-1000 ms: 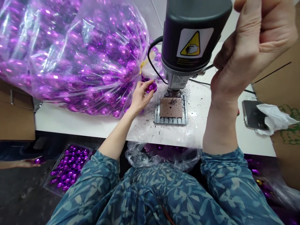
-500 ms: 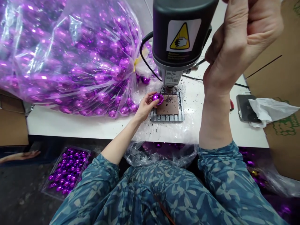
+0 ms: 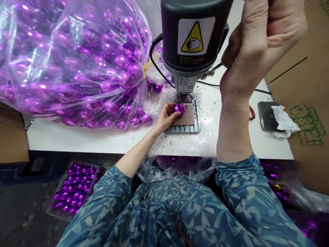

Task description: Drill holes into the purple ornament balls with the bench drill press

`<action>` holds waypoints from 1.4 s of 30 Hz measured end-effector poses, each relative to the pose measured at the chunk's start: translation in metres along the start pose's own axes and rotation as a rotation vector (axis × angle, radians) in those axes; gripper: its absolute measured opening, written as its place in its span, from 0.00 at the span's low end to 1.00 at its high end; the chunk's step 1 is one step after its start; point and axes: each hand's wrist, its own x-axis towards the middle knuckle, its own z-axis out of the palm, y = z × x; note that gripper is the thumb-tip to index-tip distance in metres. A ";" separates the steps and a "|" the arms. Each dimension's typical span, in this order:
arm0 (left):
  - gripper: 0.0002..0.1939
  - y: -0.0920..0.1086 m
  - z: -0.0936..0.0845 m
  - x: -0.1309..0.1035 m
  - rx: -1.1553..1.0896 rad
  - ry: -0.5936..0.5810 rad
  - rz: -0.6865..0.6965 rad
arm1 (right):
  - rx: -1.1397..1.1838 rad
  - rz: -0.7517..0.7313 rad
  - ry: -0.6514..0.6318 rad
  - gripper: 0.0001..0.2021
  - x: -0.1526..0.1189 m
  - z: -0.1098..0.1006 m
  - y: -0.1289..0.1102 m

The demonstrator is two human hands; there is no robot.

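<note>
A shiny purple ball (image 3: 179, 109) is pinched in the fingers of my left hand (image 3: 166, 116), over the brown board (image 3: 189, 118) on the slotted metal base plate (image 3: 183, 129). Directly above the ball is the chuck of a black drill press (image 3: 196, 37) with a yellow warning label. My right hand (image 3: 262, 44) is raised beside the drill head, its fingers curled closed; what they wrap round is hidden. Dark shavings lie scattered about the base.
A big clear bag of purple balls (image 3: 84, 68) fills the left of the white table (image 3: 77, 139). A phone (image 3: 268, 116) with crumpled tissue (image 3: 285, 120) lies at right, near a cardboard box (image 3: 308, 154). Below left stands a tray of balls (image 3: 74, 188).
My left hand has moved the ball right, to under the drill chuck. Another person's hand at the far left has gone out of view. The tissue on the phone has settled lower.
</note>
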 end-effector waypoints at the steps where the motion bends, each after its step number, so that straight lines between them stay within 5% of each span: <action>1: 0.27 0.000 0.002 -0.001 0.038 0.004 0.012 | -0.007 0.002 -0.001 0.28 0.000 0.000 0.000; 10: 0.28 0.007 0.007 -0.006 0.308 0.036 0.152 | -0.049 0.023 0.003 0.27 -0.004 0.000 -0.009; 20: 0.28 0.004 0.009 -0.007 0.321 0.048 0.148 | -0.197 -0.068 0.121 0.21 -0.053 -0.016 -0.018; 29: 0.29 0.003 0.008 -0.008 0.343 0.034 0.145 | -0.169 -0.148 0.204 0.24 -0.065 -0.021 0.004; 35: 0.28 0.005 0.008 -0.008 0.324 0.036 0.146 | 0.010 -0.227 0.167 0.09 -0.074 -0.032 0.014; 42: 0.27 0.006 0.009 -0.009 0.315 0.039 0.148 | -0.084 -0.291 0.170 0.16 -0.076 -0.038 0.031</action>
